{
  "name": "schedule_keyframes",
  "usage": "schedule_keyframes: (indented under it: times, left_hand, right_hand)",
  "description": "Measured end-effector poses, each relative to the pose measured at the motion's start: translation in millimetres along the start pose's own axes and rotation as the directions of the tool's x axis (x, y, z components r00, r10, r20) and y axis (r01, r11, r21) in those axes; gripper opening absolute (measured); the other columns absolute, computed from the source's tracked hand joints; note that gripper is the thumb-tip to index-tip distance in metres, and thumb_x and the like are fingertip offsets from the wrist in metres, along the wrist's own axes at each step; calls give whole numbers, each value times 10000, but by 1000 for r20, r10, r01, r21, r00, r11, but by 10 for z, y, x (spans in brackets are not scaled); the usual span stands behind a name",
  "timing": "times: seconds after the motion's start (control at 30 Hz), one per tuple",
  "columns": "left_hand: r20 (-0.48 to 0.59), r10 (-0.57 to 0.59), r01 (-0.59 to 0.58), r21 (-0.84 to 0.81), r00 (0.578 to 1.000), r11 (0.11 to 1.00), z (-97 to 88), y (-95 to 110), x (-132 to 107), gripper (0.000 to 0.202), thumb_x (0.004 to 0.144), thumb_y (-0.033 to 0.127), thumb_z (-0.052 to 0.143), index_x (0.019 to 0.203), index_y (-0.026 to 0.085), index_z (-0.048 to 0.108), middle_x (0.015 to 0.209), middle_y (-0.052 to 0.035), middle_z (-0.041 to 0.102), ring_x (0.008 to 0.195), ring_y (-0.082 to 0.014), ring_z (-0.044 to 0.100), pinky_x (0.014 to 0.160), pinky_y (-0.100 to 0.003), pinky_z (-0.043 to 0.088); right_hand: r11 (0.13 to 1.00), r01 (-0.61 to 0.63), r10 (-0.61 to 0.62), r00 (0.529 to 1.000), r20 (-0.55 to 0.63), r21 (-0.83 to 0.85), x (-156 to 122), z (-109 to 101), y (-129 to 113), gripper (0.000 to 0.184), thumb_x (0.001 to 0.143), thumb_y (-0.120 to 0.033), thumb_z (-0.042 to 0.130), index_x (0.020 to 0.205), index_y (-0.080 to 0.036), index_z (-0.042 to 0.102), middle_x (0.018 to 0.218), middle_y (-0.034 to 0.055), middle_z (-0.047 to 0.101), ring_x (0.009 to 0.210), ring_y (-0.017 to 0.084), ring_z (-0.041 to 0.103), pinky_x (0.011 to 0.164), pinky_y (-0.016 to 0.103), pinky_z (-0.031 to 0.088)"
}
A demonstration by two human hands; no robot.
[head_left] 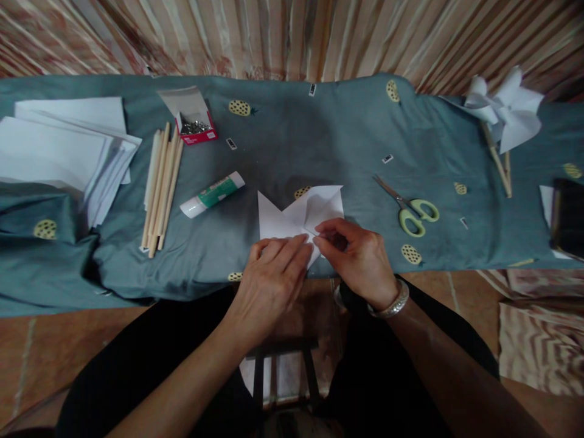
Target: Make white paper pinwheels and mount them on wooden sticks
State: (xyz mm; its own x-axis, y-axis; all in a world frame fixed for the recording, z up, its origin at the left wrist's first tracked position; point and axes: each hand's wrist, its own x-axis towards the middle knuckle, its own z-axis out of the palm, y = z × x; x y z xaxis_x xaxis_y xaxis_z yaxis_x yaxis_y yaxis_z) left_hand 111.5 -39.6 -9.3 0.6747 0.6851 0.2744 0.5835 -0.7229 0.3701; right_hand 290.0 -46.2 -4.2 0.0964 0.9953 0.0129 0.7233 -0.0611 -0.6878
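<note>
bare cloth [319, 134] beyond folded paper [296, 213]; glue stick [212, 193] left, scissors [410, 210] right flank it.

The paper [292, 216] under the fingers [287, 247] is white. The cloth [319, 134] beneath is grey-blue with yellow dotted ovals. Right of the fingers, the scissors [417, 214] have pale green handles. Left of them, the glue stick [212, 194] is white with a green label.

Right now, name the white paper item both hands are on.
The cut, half-folded sheet in the middle, under the left hand and right hand. The paper stack far left and the pinwheel far right lie untouched.
</note>
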Motion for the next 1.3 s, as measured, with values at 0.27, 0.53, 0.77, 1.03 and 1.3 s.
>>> schedule_keyframes:
  times: [0.27, 0.53, 0.77, 1.03, 1.3]
  left_hand:
    - [59, -22, 24, -31, 998, 999, 9, -15, 6, 370, 909, 144, 504, 1270, 88, 565, 1314, -141, 625, 1079, -266, 551, 875, -421, 431]
    - [64, -22, 24, -26, 998, 999, 34, -22, 20, 388, 889, 108, 503, 1271, 78, 565, 1325, -144, 617, 1082, -270, 544, 877, -420, 417]
    - [61, -9, 9, -9, 998, 1000, 42, -22, 35, 360, 908, 144, 499, 1256, 92, 575, 1329, -140, 616, 1073, -272, 549, 880, -431, 419]
    - [60, -5, 5, -2, 998, 1000, 42, -22, 47, 352, 908, 144, 503, 1247, 83, 578, 1312, -149, 624, 1060, -272, 551, 873, -434, 419]
    - [51, -11, 11, 12, 999, 1000, 53, -15, 64, 319, 920, 150, 491, 1216, 92, 593, 1284, -137, 643, 1036, -263, 561, 878, -425, 417]
  right_hand:
    - [999, -25, 25, 1000, -3, -36, 12, 0, -38, 112, 800, -173, 616, 883, -192, 689, 747, 23, 719, 654, 155, 649, 625, 266, 488]
    - [997, -21, 19, 1000, -24, -78, 5, 24, -47, 109, 801, -180, 606, 870, -189, 689, 733, 22, 713, 636, 150, 634, 607, 261, 466]
    - [991, 12, -18, 999, -47, -134, 8, 45, -40, 113, 793, -177, 607, 868, -186, 691, 727, 23, 711, 641, 156, 637, 629, 273, 458]
    - [985, 28, -34, 999, -33, -172, 17, 41, -46, 113, 794, -171, 597, 857, -196, 688, 713, 15, 699, 627, 151, 615, 610, 267, 429]
    - [972, 71, -79, 997, -26, -226, 14, 39, -64, 100, 815, -171, 590, 847, -185, 683, 709, 22, 677, 641, 164, 597, 615, 278, 423]
